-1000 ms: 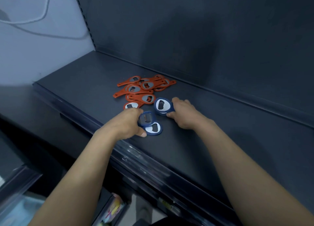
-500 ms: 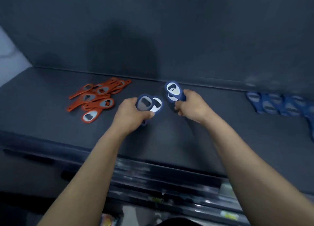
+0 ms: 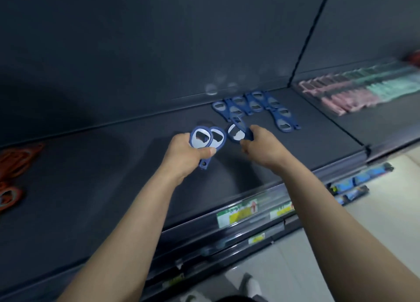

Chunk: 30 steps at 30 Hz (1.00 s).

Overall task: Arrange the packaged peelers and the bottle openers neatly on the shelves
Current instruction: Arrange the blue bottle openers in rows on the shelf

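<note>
left grip (image 3: 181, 153) pinches two blue openers (image 3: 202, 138) and right grip (image 3: 263, 147) a third opener (image 3: 235, 132), now carried right from the orange pile (image 3: 16, 160), close to the blue row (image 3: 254, 106) on the shelf (image 3: 113, 165), ready to join it.

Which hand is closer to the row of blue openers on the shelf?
Right. The right hand is just in front of the row; the left hand sits farther left.

Fingers of the left hand (image 3: 184, 151) cover most of the handles of its pair of openers (image 3: 201, 138), and the right hand (image 3: 261, 147) hides the handle of the blue opener (image 3: 236, 132). Far left of the grips, the orange openers (image 3: 13, 165) are blurred and cut off by the edge. Far right, the packaged peelers (image 3: 363, 85) are smeared.
</note>
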Tool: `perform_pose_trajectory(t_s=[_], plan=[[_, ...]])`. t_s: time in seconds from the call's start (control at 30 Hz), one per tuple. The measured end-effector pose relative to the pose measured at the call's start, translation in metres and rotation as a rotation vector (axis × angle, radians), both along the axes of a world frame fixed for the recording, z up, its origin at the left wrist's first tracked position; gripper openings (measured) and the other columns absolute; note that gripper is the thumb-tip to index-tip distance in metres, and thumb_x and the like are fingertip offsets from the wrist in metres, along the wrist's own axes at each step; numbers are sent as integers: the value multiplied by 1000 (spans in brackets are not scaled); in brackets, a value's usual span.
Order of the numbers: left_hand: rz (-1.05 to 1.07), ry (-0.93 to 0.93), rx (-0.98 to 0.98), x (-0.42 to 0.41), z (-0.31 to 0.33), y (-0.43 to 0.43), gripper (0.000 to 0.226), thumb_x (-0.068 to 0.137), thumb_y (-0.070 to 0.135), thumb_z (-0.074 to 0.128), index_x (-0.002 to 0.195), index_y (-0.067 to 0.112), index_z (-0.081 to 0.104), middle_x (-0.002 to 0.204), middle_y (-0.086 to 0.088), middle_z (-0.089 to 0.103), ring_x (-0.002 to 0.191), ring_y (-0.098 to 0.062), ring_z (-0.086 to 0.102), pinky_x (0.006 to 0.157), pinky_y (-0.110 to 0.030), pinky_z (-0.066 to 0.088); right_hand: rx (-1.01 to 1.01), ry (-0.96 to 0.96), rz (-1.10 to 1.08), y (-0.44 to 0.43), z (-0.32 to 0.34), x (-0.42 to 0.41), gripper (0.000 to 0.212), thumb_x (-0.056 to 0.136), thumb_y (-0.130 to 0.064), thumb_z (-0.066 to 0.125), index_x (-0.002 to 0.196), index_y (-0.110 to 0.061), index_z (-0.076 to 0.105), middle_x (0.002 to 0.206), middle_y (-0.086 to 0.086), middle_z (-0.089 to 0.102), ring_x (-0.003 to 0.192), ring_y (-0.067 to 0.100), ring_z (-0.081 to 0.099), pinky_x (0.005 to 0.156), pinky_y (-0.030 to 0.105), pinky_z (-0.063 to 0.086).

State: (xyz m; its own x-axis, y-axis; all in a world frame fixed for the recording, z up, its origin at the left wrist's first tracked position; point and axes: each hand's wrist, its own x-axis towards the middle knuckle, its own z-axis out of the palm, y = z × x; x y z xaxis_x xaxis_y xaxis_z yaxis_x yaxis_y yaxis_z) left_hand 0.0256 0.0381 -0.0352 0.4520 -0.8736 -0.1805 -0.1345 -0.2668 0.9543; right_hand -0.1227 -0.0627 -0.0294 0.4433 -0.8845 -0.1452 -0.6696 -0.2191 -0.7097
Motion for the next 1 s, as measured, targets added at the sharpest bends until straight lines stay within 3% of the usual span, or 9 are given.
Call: perform_pose_trajectory(t_s=[0.17, 0.4, 0.6, 0.73, 0.9, 1.0], plan=[[-26, 42, 26, -39, -2, -37, 15, 77, 5, 73, 75, 17, 64, 66, 6, 62, 42, 4, 50, 43, -12, 38, -18, 27, -69, -35, -3, -36, 9, 94, -16, 43, 90, -8, 47, 100, 16, 61, 83, 26, 52, 67, 28, 37], [98, 74, 84, -93, 4, -91, 18, 79, 4, 71, 71, 14, 59, 53, 6, 52, 28, 3, 43, 34, -10, 33, -17, 15, -51, -99, -3, -85, 10, 92, -14, 42, 91, -9, 50, 94, 12, 58, 82, 26, 51, 66, 27, 36], [212, 97, 87, -121, 4, -115, 18, 80, 4, 70, 71, 16, 60, 51, 10, 51, 35, 1, 45, 35, -10, 34, 6, -52, 4, -133, -4, -104, 10, 94, -16, 43, 86, -11, 48, 96, 13, 60, 86, 28, 57, 67, 27, 36], [277, 146, 120, -127, 2, -124, 11, 80, 4, 70, 78, 12, 63, 62, 4, 58, 49, -6, 48, 37, -12, 37, -13, -85, -12, -144, -3, -109, 19, 96, -18, 43, 80, -10, 45, 93, 13, 60, 83, 28, 54, 60, 29, 33], [319, 203, 99, -119, 0, -133, 10, 79, 0, 70, 83, 8, 64, 68, 0, 61, 54, -10, 52, 38, -12, 41, -20, -91, -43, -150, -3, -107, 15, 96, -20, 42, 89, -8, 48, 103, 18, 64, 94, 31, 57, 70, 27, 35], [312, 253, 91, -116, -2, -140, 11, 77, -1, 71, 84, 5, 65, 72, -4, 64, 56, -13, 55, 39, -13, 44, -34, -94, -86, -152, -4, -107, 15, 96, -21, 43, 88, -8, 48, 102, 19, 64, 98, 34, 60, 76, 33, 44]])
